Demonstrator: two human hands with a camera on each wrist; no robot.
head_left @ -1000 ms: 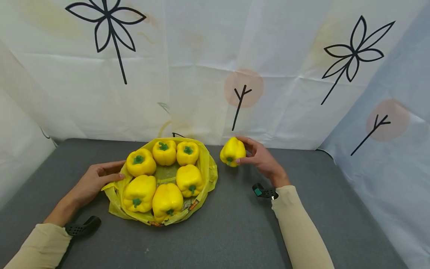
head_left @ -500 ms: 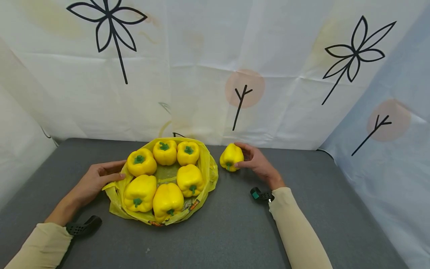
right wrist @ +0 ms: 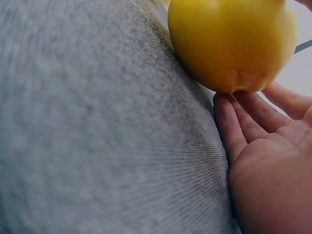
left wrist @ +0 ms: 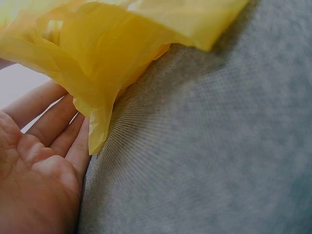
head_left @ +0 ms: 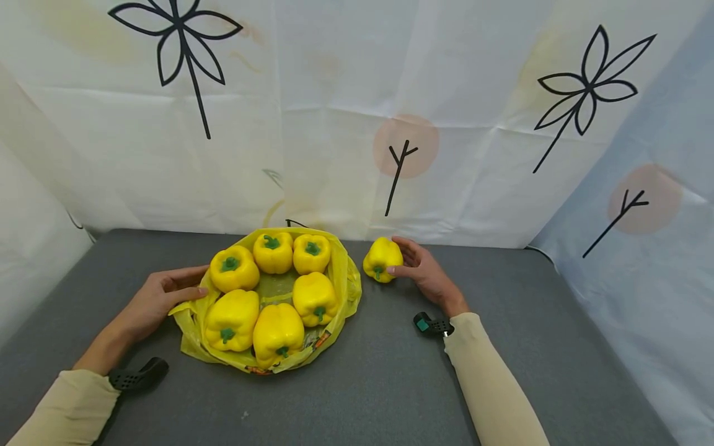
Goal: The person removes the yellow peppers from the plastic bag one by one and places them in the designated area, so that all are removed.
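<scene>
Several yellow bell peppers (head_left: 278,335) with green stems sit in a ring inside an opened yellow plastic bag (head_left: 350,291). My left hand (head_left: 162,297) rests against the bag's left side, its thumb tip at the rim near a pepper. In the left wrist view, its fingers (left wrist: 51,119) extend loosely behind a hanging fold of the bag. To the right of the bag, my right hand (head_left: 426,272) holds a single yellow bell pepper (head_left: 382,259) between thumb and fingers, its stem toward me. The right wrist view shows the fingertips right at the pepper's underside, low over the grey surface.
The grey table (head_left: 357,396) runs back to a white cloth backdrop (head_left: 334,155) printed with black plant drawings. A blue-grey cloth side (head_left: 664,260) borders it on the right. Black straps circle both wrists.
My right hand has brought the single pepper slightly toward me and down, its stem end now turned more toward me. The left hand and the bag stay in place.
</scene>
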